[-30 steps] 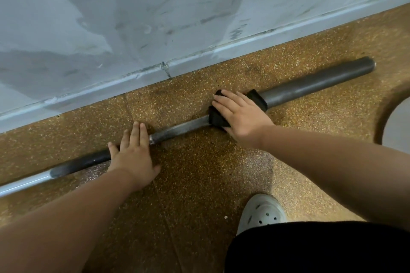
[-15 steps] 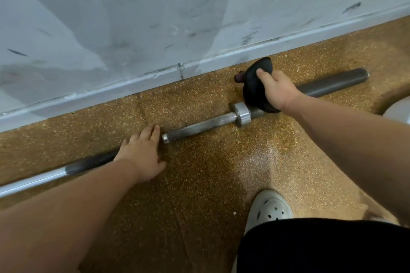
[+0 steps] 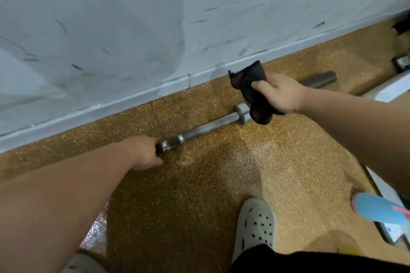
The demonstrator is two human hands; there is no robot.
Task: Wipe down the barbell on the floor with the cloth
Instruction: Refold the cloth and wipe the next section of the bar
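Note:
A steel barbell lies on the speckled brown floor, parallel to the wall. Its collar and dark sleeve end show to the right. My left hand grips the shaft left of the knurled part and hides the bar beyond it. My right hand holds a black cloth bunched up, lifted just above the sleeve next to the collar. The cloth hangs down and covers the start of the sleeve.
A grey scuffed wall with a pale baseboard runs close behind the bar. My white perforated clog stands on the floor near me. A blue and pink shoe and white equipment frame sit at the right.
My right hand has come off the collar area with the cloth, which it now holds raised and bunched. My left hand has gone from resting flat by the bar to gripping the shaft.

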